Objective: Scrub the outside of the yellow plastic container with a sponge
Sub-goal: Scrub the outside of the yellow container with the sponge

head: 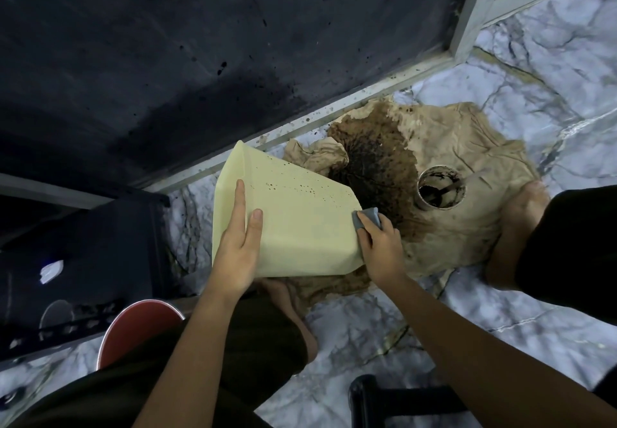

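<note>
**Sponge on the yellow tub**

The yellow plastic container [293,224] is tipped on its side, above a dirty brown cloth [460,174] on the marble floor [384,334]. The left hand [238,244] lies flat on it, fingers straight. The right hand [380,244] pinches a grey sponge [367,218] against its right edge. A small pot [440,187] stands on the cloth nearby.
</note>
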